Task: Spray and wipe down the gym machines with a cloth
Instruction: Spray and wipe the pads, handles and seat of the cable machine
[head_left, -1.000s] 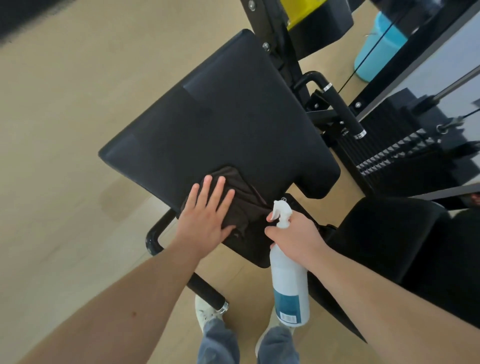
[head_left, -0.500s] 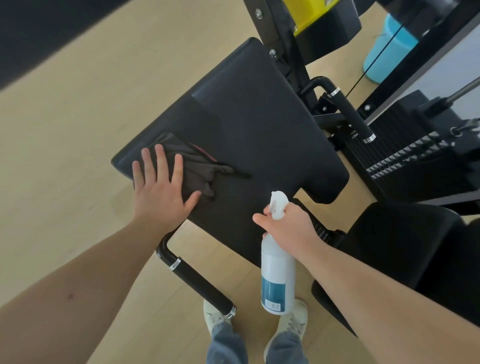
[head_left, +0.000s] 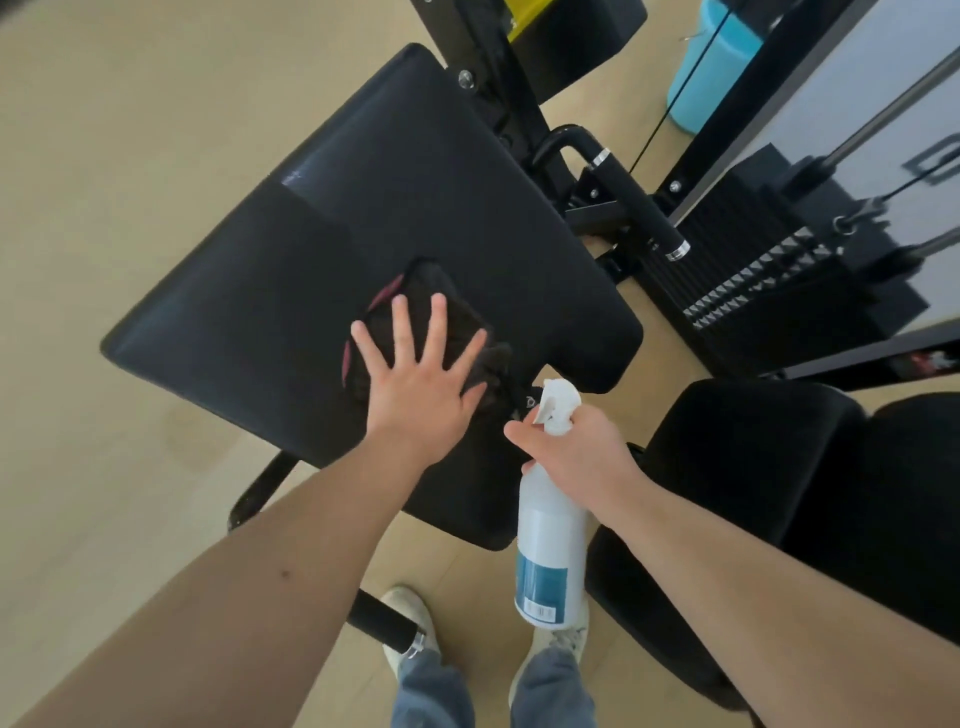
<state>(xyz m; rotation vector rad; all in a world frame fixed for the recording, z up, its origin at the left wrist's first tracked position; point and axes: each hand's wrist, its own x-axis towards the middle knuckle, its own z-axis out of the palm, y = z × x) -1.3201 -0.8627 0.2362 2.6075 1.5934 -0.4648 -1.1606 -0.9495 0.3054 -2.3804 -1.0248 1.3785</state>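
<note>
A wide black padded seat (head_left: 322, 260) of a gym machine fills the middle of the view. My left hand (head_left: 415, 384) lies flat with fingers spread on a dark cloth (head_left: 457, 312) with a reddish edge, pressing it onto the pad's near right part. My right hand (head_left: 576, 452) grips the neck of a white spray bottle (head_left: 548, 551) with a blue label, held upright just off the pad's near edge, its trigger head close to the cloth.
A black grip handle (head_left: 639, 208) and the weight stack (head_left: 769, 291) stand to the right of the pad. Another black pad (head_left: 753, 467) sits at the near right. A low black bar (head_left: 384, 623) runs by my shoes. A blue bin (head_left: 706, 78) stands at the back.
My left hand has slid the cloth from the pad's left edge back towards the right middle. The bottle hand has stayed roughly in place.
</note>
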